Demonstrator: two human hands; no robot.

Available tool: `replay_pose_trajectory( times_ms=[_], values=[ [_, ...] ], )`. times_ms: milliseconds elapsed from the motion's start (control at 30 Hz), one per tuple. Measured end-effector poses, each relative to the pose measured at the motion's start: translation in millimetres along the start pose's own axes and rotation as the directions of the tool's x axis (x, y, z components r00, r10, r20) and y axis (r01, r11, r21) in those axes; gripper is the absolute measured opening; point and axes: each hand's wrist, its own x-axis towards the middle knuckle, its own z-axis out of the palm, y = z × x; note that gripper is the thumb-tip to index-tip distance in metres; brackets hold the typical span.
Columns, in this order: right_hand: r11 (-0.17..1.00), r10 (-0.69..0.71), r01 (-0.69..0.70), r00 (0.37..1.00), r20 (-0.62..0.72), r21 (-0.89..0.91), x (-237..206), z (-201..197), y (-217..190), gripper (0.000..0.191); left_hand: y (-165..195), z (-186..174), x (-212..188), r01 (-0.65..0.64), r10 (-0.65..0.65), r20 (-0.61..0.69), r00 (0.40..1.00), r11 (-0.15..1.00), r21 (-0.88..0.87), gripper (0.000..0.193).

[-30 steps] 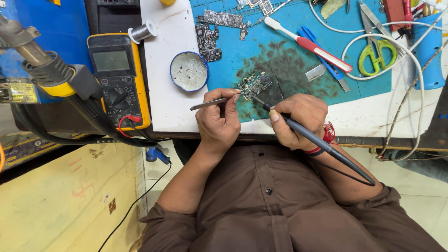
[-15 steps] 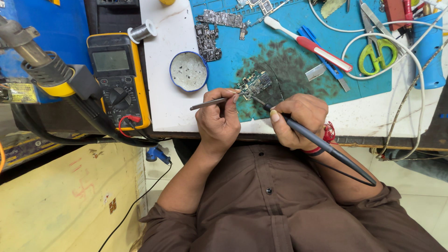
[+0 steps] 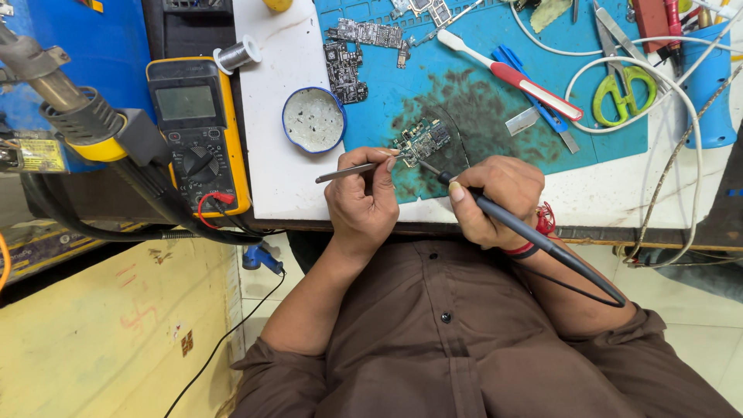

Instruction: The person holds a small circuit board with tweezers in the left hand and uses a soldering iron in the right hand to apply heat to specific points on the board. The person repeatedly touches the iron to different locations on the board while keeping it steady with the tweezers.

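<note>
A small circuit board (image 3: 422,142) lies on a stained blue work mat (image 3: 472,93). My left hand (image 3: 362,203) grips metal tweezers (image 3: 348,170), whose tips touch the board's near left edge. In my right hand (image 3: 495,200) I hold a black soldering iron (image 3: 542,241) like a pen. Its tip rests on the board's near side, and its cord trails back over my wrist.
A round blue-rimmed tin (image 3: 313,120) sits left of the board. A yellow multimeter (image 3: 200,133) and a hot-air gun (image 3: 85,124) are at the left. More circuit boards (image 3: 348,62), a toothbrush (image 3: 511,75), green scissors (image 3: 623,81) and white cables (image 3: 681,108) lie behind.
</note>
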Motion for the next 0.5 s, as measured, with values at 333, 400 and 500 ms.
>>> replay_pose_trajectory(
  times_ms=[333, 400, 500],
  values=[
    [1.0, -0.013, 0.013, 1.0, 0.018, -0.011, -0.1, -0.2, 0.6, 0.008, 0.3, -0.1, -0.6, 0.007, -0.007, -0.004, 1.0, 1.0, 0.008, 0.011],
    [1.0, 0.013, -0.013, 1.0, 0.004, -0.016, -0.7, 0.3, -0.1, 0.008, 0.2, -0.2, -0.8, 0.016, -0.016, -0.004, 1.0, 1.0, 0.007, 0.011],
    [1.0, -0.005, 0.005, 1.0, 0.013, -0.003, -0.4, 0.1, 0.6, 0.008, 0.2, -0.3, -0.8, 0.019, -0.019, -0.003, 1.0, 1.0, 0.008, 0.012]
  ],
)
